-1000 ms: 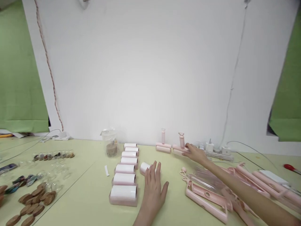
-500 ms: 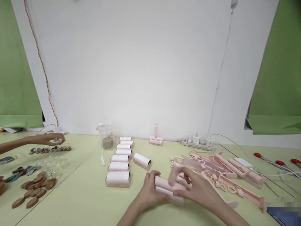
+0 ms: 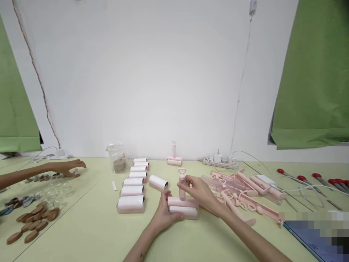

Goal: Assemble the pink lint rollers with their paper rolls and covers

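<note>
A pink lint roller (image 3: 183, 207) with a short heart-topped handle stands on the table in front of me. My left hand (image 3: 163, 215) grips the left end of its pink base. My right hand (image 3: 200, 193) pinches the upright handle near its top. Just behind lies a loose white paper roll (image 3: 158, 182). A row of several white rolls in pink holders (image 3: 133, 185) runs away from me on the left.
Another assembled roller (image 3: 174, 159) stands by the wall. A pile of pink handles and covers (image 3: 242, 193) lies to the right, with a power strip (image 3: 219, 162) and red-handled tools (image 3: 313, 180). Another person's hand (image 3: 67, 167) reaches over small jars, near brown corks (image 3: 32, 222). A clear jar (image 3: 117, 162) stands behind.
My right hand fetched a roller from the wall and brought it in front of me. Both hands now hold it upright. Another person's arm has come in at the left.
</note>
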Tool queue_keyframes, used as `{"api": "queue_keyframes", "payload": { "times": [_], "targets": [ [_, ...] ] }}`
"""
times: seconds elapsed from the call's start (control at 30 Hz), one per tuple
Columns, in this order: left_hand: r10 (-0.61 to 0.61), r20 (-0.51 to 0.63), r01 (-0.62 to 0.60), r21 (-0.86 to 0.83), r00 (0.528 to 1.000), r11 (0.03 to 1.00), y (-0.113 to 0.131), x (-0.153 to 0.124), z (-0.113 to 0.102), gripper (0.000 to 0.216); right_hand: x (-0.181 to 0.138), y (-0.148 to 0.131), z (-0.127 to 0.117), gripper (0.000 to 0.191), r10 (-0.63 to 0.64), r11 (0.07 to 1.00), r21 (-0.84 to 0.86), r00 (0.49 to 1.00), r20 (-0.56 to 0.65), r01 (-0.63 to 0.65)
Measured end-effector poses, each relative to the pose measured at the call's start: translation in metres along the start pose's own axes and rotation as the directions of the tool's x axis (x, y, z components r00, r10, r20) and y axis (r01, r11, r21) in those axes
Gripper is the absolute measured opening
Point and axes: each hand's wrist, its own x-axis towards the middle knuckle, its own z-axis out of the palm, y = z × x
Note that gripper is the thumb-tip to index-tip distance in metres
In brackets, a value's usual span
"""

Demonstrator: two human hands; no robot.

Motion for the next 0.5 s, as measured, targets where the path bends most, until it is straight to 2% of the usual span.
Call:
{"api": "queue_keyframes", "payload": {
  "times": [0.07,0.17,0.27,0.3,0.33,0.37,0.4,0.43,0.47,0.5],
  "targets": [
    [0.062,-0.038,-0.061,0.011,0.997,0.998,-0.007,0.004,0.001,0.076,-0.003,-0.004,-0.001,0.030,-0.006,1.000,0.025,0.998,-0.060,0.008],
    [0.103,-0.137,-0.091,0.089,0.985,0.992,-0.012,0.007,-0.003,0.067,-0.012,-0.008,-0.021,0.032,0.039,0.987,0.159,0.984,-0.173,-0.011],
    [0.222,-0.321,-0.181,0.155,0.921,0.971,0.001,0.003,-0.009,0.064,-0.025,-0.002,-0.042,0.038,0.091,0.938,0.346,0.964,-0.248,0.000],
    [0.227,-0.355,-0.210,0.084,0.907,0.974,0.010,0.000,-0.010,0.063,-0.030,0.002,-0.047,0.038,0.077,0.922,0.387,0.966,-0.248,0.026],
    [0.193,-0.359,-0.222,-0.039,0.913,0.974,0.020,-0.002,-0.010,0.061,-0.035,0.007,-0.049,0.038,0.049,0.907,0.417,0.971,-0.234,0.055],
    [0.115,-0.314,-0.187,-0.210,0.942,0.960,0.031,-0.005,-0.008,0.057,-0.040,0.013,-0.048,0.037,0.016,0.898,0.434,0.978,-0.208,0.078],
    [0.009,-0.189,-0.086,-0.404,0.982,0.911,0.041,-0.008,-0.005,0.057,-0.044,0.018,-0.046,0.036,-0.017,0.893,0.440,0.986,-0.167,0.090],
    [-0.051,-0.040,0.024,-0.508,0.998,0.861,0.049,-0.011,0.000,0.062,-0.049,0.023,-0.043,0.035,-0.047,0.895,0.437,0.992,-0.115,0.093],
    [-0.105,0.152,0.176,-0.601,0.983,0.779,0.056,-0.014,0.006,0.072,-0.052,0.027,-0.038,0.034,-0.066,0.901,0.424,0.996,-0.063,0.087],
    [-0.150,0.344,0.353,-0.664,0.927,0.659,0.059,-0.016,0.012,0.079,-0.055,0.031,-0.034,0.033,-0.078,0.911,0.406,0.997,-0.010,0.075]
  ]
}}
